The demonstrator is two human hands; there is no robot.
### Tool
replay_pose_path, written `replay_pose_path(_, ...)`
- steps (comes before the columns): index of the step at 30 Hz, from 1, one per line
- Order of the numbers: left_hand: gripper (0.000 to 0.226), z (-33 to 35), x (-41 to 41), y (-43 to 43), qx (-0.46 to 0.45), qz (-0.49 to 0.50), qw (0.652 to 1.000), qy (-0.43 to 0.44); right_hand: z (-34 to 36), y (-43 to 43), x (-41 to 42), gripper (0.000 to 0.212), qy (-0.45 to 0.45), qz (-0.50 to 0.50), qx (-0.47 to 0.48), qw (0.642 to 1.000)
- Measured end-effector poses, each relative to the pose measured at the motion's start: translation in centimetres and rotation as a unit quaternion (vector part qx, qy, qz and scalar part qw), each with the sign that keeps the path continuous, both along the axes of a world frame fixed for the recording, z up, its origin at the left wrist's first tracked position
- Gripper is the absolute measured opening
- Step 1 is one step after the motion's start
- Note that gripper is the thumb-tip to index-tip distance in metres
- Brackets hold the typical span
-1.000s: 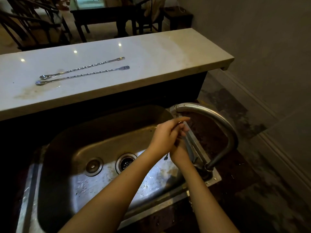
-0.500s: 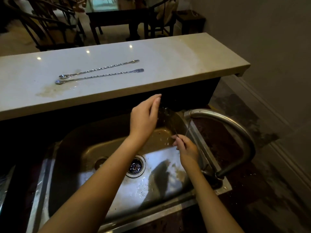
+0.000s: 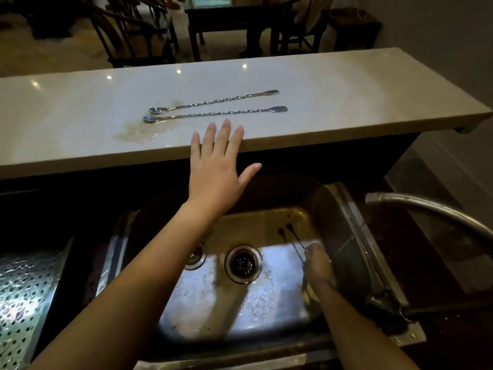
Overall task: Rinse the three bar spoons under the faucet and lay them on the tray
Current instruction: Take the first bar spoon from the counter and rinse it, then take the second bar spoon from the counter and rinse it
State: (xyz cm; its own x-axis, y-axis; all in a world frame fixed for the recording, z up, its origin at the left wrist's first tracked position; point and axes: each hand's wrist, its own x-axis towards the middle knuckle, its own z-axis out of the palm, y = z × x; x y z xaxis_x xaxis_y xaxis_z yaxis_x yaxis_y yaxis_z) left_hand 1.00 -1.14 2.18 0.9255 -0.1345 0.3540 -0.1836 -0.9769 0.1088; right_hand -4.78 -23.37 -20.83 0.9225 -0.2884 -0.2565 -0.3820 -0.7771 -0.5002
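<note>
Two bar spoons [image 3: 214, 101] [image 3: 215, 113] lie side by side on the pale stone counter [image 3: 346, 84], bowls left, fork ends right, w/ a wet stain just near-left of them; dark chairs and a table stand in the dim room beyond. Left hand [image 3: 217, 166] is released, fingers spread flat over the counter's near edge, just short of the nearer spoon. Right hand [image 3: 317, 265], blurred, grips the third bar spoon [image 3: 294, 240] low in the steel sink [image 3: 354, 222]; faucet [image 3: 432, 209] right, perforated tray [image 3: 24, 297] left.
</note>
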Motion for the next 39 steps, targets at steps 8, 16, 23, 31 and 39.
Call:
replay_pose_path(8,0.075,-0.5,0.1,0.1,0.014,-0.007,1.000,-0.022,-3.4,1.4,0.9,0.020,0.105,0.012,-0.172,0.979)
replay_pose_path(16,0.078,-0.9,0.3,-0.3,0.020,0.001,0.999,-0.047,-5.6,1.5,1.3,0.022,0.090,0.052,-0.233,0.967)
replay_pose_path(23,0.080,-1.0,0.3,-0.3,0.030,0.006,0.998,-0.049,-5.6,1.4,1.5,0.024,0.103,0.087,-0.233,0.963)
replay_pose_path(31,0.083,-0.2,0.0,-0.1,0.040,0.001,0.999,-0.017,7.5,5.1,4.6,0.031,0.073,0.154,-0.141,0.975)
replay_pose_path(39,0.084,1.0,-0.1,0.5,0.034,-0.014,0.999,0.025,28.1,6.6,4.0,0.028,-0.109,0.135,-0.147,0.974)
